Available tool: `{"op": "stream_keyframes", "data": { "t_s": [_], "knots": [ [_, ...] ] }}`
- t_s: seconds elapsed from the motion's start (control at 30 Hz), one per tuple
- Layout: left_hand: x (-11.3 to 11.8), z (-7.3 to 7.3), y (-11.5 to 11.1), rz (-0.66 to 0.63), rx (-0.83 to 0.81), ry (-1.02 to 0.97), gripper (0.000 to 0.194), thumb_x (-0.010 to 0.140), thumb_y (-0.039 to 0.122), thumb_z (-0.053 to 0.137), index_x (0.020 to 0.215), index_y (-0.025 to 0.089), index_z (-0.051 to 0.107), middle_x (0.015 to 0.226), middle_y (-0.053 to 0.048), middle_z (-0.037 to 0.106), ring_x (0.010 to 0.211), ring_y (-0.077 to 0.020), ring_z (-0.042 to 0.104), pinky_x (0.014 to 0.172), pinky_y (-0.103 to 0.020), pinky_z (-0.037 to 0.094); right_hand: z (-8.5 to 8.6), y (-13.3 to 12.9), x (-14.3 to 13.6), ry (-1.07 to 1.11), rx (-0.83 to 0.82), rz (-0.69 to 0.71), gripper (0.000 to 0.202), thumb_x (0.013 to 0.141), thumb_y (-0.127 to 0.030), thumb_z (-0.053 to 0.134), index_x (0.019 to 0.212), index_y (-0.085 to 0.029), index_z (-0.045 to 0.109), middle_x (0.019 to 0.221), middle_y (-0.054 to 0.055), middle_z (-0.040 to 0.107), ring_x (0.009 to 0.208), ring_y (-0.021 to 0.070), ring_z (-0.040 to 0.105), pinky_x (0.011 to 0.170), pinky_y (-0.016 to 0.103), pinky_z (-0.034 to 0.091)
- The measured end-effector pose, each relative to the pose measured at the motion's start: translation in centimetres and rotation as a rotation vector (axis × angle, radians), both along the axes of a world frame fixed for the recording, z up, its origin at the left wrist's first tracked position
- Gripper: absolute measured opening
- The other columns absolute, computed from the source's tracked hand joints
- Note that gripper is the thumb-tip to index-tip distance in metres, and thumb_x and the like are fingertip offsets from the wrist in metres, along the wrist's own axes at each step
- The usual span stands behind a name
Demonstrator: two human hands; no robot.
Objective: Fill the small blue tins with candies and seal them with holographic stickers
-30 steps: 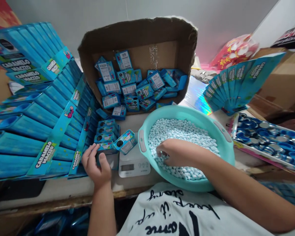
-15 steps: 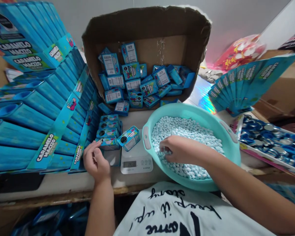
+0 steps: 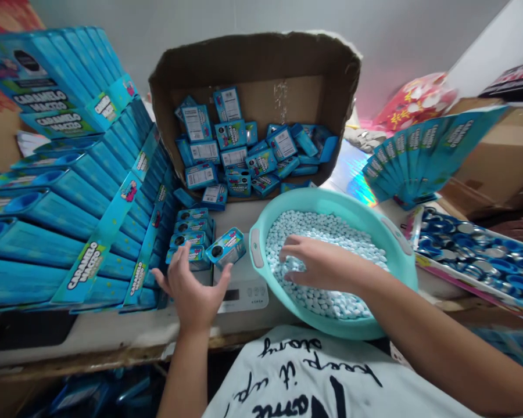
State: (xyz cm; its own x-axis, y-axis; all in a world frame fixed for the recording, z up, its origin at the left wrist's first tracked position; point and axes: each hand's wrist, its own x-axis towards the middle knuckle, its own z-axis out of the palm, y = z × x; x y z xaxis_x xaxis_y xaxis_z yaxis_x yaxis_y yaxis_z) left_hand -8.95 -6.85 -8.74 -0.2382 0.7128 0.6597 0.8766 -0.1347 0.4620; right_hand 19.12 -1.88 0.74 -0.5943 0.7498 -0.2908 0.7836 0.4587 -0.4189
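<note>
My left hand (image 3: 194,290) is open, fingers and thumb spread, just in front of a small blue tin (image 3: 225,247) that sits tilted on a white kitchen scale (image 3: 248,295). Several similar tins (image 3: 189,239) stand in a row left of the scale, partly behind my fingers. Over a turquoise basin (image 3: 257,248) of pale blue candies (image 3: 331,302), my right hand (image 3: 309,261) has its thumb and fingers apart, with nothing visible between them. Its fingertips are close to the candies at the basin's left side.
An open cardboard box (image 3: 253,58) at the back holds several blue packs (image 3: 237,157). Stacked blue display cartons (image 3: 91,232) rise at the left. On the right are a fan of blue cartons (image 3: 418,151) and a tray of blue and silver lids (image 3: 479,255).
My left hand has opened and moved right, towards the tin on the scale. My right hand's fingers have lifted from the candies and parted. The whole view has shifted slightly.
</note>
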Motion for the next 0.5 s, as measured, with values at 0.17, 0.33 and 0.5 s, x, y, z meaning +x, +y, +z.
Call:
{"op": "stream_keyframes", "data": {
  "t_s": [0.17, 0.33, 0.5],
  "knots": [
    [0.7, 1.0, 1.4, -0.161, -0.027, 0.132, 0.047, 0.08, 0.032, 0.075, 0.122, 0.018, 0.058, 0.118, -0.013, 0.069, 0.111, -0.0292, 0.065, 0.119, -0.059, 0.025, -1.7, 2.3, 5.5, -0.018, 0.02, -0.156, 0.078, 0.089, -0.07, 0.054, 0.149, -0.022, 0.045, 0.159, 0.019, 0.032, 0.146, 0.0392, 0.03, 0.114, 0.055, 0.031],
    [3.1, 5.5, 2.9, -0.122, 0.086, -0.083, 0.044, 0.072, 0.033, 0.08, 0.109, 0.018, 0.061, 0.105, -0.01, 0.062, 0.108, -0.0283, 0.061, 0.098, -0.044, 0.049, -4.5, 4.9, 7.1, 0.046, -0.076, -0.224, 0.075, 0.097, -0.066, 0.04, 0.153, -0.016, 0.042, 0.159, 0.02, 0.035, 0.148, 0.0394, 0.028, 0.118, 0.057, 0.024],
    [11.9, 9.3, 5.1, -0.414, 0.026, -0.452, 0.054, 0.078, 0.034, 0.074, 0.122, 0.02, 0.046, 0.116, -0.008, 0.059, 0.103, -0.0212, 0.065, 0.086, -0.034, 0.054, -5.8, 4.5, 4.1, 0.216, -0.01, -0.244, 0.055, 0.097, -0.053, 0.05, 0.14, -0.019, 0.059, 0.14, 0.012, 0.06, 0.13, 0.0273, 0.053, 0.112, 0.038, 0.037]
  ]
}}
